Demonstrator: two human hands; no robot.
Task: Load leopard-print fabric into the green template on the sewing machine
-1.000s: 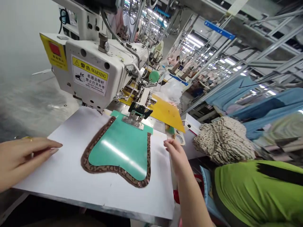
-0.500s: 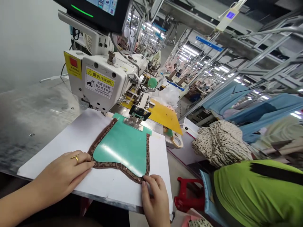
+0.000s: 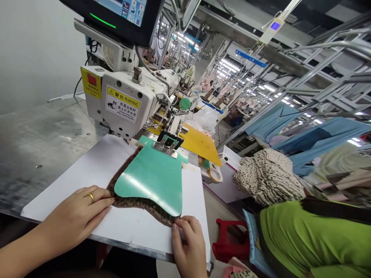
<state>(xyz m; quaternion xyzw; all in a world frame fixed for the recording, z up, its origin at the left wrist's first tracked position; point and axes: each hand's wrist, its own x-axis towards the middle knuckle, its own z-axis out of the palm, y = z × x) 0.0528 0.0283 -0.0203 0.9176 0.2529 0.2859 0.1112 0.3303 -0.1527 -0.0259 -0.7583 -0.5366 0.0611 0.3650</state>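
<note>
A brown leopard-print fabric piece [image 3: 141, 203] lies on a white board [image 3: 72, 170], its border showing along the left and front edges of a green plastic template [image 3: 150, 177]. The template is fixed to a metal clamp [image 3: 164, 149] of the sewing machine [image 3: 124, 100]. My left hand [image 3: 84, 210], with a gold ring, has its fingers together and closed on the fabric's left front corner. At the right front corner my right hand [image 3: 189, 239] pinches the fabric edge between thumb and fingers. The fabric under the template is hidden.
A control screen [image 3: 121, 15] sits above the machine head. Behind the clamp lies a yellow sheet [image 3: 199, 143], with a tape roll [image 3: 215, 175] to its right. A person in a green top [image 3: 315, 239] is at the right, near a red stool [image 3: 230, 239] and spotted fabric [image 3: 266, 175].
The green template now stands slightly off the fabric and casts shadow on its border. The fabric strip along its right side has gone from view. Both hands stay at the corners.
</note>
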